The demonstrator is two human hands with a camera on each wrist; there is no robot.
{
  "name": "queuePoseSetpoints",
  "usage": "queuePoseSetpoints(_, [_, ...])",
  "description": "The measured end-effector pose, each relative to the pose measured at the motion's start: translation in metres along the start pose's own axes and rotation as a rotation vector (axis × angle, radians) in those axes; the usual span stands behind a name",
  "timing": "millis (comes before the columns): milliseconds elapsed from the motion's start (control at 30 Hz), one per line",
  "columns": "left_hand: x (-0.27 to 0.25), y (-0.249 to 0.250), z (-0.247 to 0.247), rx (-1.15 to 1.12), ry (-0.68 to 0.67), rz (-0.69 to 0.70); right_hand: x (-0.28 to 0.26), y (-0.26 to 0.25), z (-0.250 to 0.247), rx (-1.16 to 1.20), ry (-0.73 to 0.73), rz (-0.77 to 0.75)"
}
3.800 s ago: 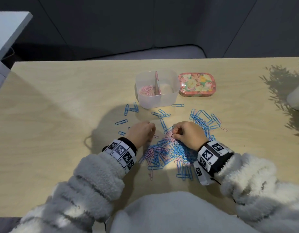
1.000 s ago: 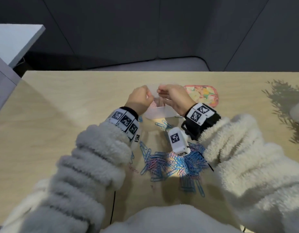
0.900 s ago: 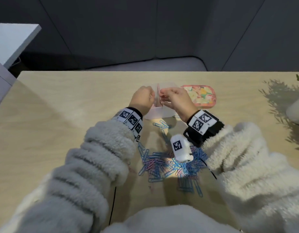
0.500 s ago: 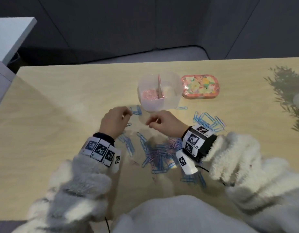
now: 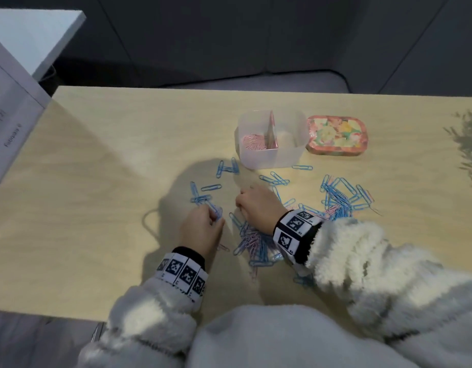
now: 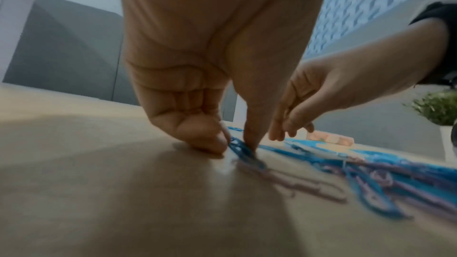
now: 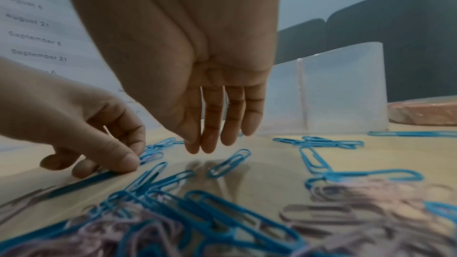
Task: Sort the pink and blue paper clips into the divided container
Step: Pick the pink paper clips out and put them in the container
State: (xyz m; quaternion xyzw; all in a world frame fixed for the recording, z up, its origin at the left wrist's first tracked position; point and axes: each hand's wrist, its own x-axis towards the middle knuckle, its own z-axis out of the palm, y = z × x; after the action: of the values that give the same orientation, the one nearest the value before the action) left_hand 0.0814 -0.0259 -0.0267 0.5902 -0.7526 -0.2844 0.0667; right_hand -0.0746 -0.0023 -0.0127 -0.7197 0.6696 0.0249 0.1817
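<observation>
A clear divided container [image 5: 272,158] stands at the table's far middle, with pink clips [image 5: 253,143] in its left compartment; the right one looks bare. A mixed pink and blue clip pile [image 5: 253,243] lies between my wrists, and a mostly blue pile [image 5: 338,197] lies to the right. My left hand [image 5: 215,212] is down on the table left of the pile, thumb and forefinger pinching blue clips [image 6: 238,147]. My right hand [image 7: 210,148] hovers just above the table with straight fingers, holding nothing, near a loose blue clip [image 7: 230,162].
A floral tin [image 5: 337,135] sits right of the container. Loose blue clips [image 5: 225,168] are scattered in front of the container. A printed sheet [image 5: 11,123] leans at the table's left edge. A small potted plant [image 6: 440,108] stands far right.
Both hands have come back from over the container to the table near the pile. The left hand has dropped onto blue clips and pinched them; the right hand's fingers have straightened.
</observation>
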Motion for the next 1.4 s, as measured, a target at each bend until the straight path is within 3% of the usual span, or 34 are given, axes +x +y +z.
queuePoseSetpoints(133, [0.004, -0.002, -0.005, -0.085, -0.081, 0.002, 0.005, -0.008, -0.002, 0.056, -0.027, -0.034])
queuePoseSetpoints(267, [0.009, -0.016, -0.022, -0.176, -0.040, -0.018, 0.008, -0.010, 0.002, 0.112, -0.032, -0.035])
queuePoseSetpoints(333, [0.011, -0.025, -0.031, -0.081, -0.006, -0.007, 0.010, -0.014, 0.003, 0.153, 0.001, -0.051])
queuePoseSetpoints(467, [0.005, -0.032, -0.035, 0.128, 0.075, 0.143, 0.016, -0.021, 0.006, 0.078, 0.034, -0.136])
queuePoseSetpoints(500, [0.003, -0.032, -0.035, 0.126, 0.028, 0.176, 0.016, -0.020, 0.007, 0.058, 0.029, -0.146])
queuePoseSetpoints(633, [-0.006, -0.039, -0.032, 0.059, -0.386, 0.285, 0.012, -0.008, 0.006, 0.039, 0.016, -0.103])
queuePoseSetpoints(800, [-0.011, -0.037, -0.025, -0.009, -0.338, 0.351, -0.004, 0.017, -0.005, 0.127, -0.009, 0.060])
queuePoseSetpoints(1100, [-0.014, -0.010, -0.008, 0.105, -0.373, 0.458, -0.014, 0.024, 0.002, 0.082, -0.013, -0.057])
queuePoseSetpoints(1267, [-0.008, -0.007, -0.011, 0.063, -0.362, 0.437, -0.030, 0.039, 0.008, 0.479, 0.099, 0.072])
queuePoseSetpoints(1333, [-0.006, -0.005, -0.013, -0.043, -0.350, 0.371, -0.039, 0.041, 0.009, 0.641, 0.161, 0.117])
queuePoseSetpoints(1400, [-0.005, 0.001, -0.014, -0.186, -0.426, 0.273, -0.046, 0.037, 0.010, 0.740, 0.107, 0.160])
